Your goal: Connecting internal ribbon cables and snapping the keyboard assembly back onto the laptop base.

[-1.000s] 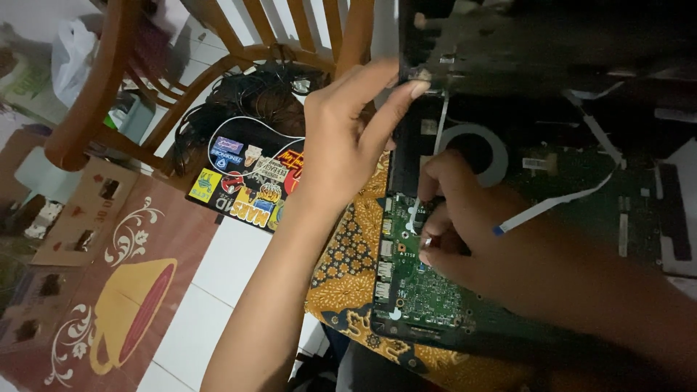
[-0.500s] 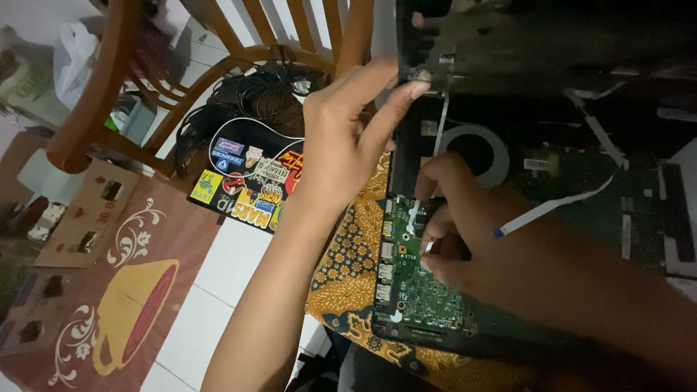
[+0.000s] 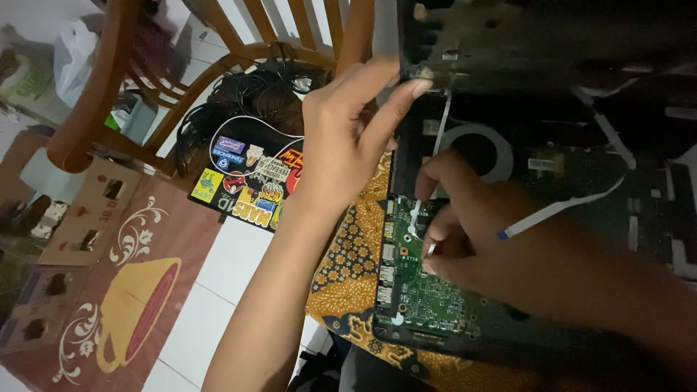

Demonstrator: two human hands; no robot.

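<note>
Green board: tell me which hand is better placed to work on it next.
Right. The right hand already rests on the green board, fingertips pinched at its upper edge. The left hand is up at the raised dark panel, gripping its corner, so it seems occupied.

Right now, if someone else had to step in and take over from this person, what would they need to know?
Left hand: lifts the dark top cover at its corner.
Right hand: fingertips pinched on the green circuit board, on something too small to tell.
The opened laptop base rests on a patterned cloth; a white flat cable lies loose across it.
Done: cover raised, board exposed.
Left: board sits in the base, cover not off.
</note>
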